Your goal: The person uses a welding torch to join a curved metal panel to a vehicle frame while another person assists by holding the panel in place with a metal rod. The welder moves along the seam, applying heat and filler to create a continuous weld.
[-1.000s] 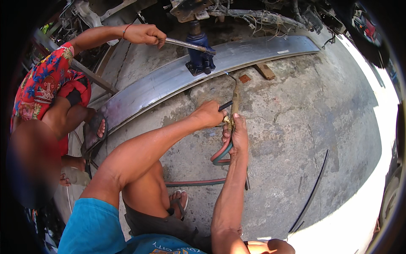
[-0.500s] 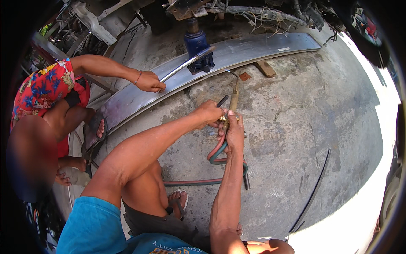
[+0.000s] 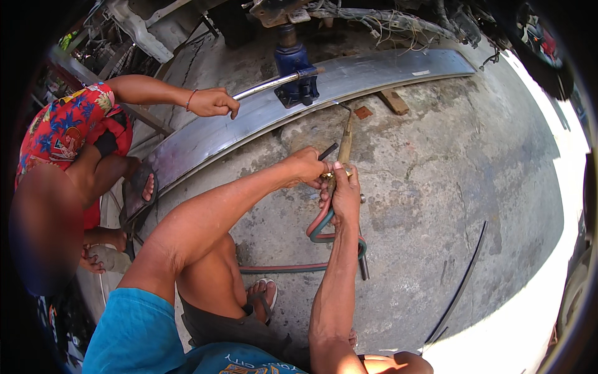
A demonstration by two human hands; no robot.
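Note:
My right hand (image 3: pixel 346 196) is closed round the handle of a brass gas torch (image 3: pixel 345 146), whose thin bent tip points away toward the metal beam. Red and green hoses (image 3: pixel 314 232) loop down from the torch's rear end. At the torch's brass valve, my left hand (image 3: pixel 306 167) has its fingers closed, and a short black rod (image 3: pixel 328 151) sticks out of its grip. Some of these fingers are hidden behind the torch. I cannot make out a flame at the tip.
A long silver metal beam (image 3: pixel 212 124) curves across the concrete, bearing a blue bottle jack (image 3: pixel 293 68). On the left a crouching co-worker's hand (image 3: pixel 212 101) is at the jack's chrome bar (image 3: pixel 268 85). A wood block (image 3: pixel 392 101) and a thin black strip (image 3: pixel 462 283) lie around.
The co-worker's hand and the near end of the jack bar have risen a little. The beam and jack appear shifted slightly right in view. My hands keep their hold on the torch.

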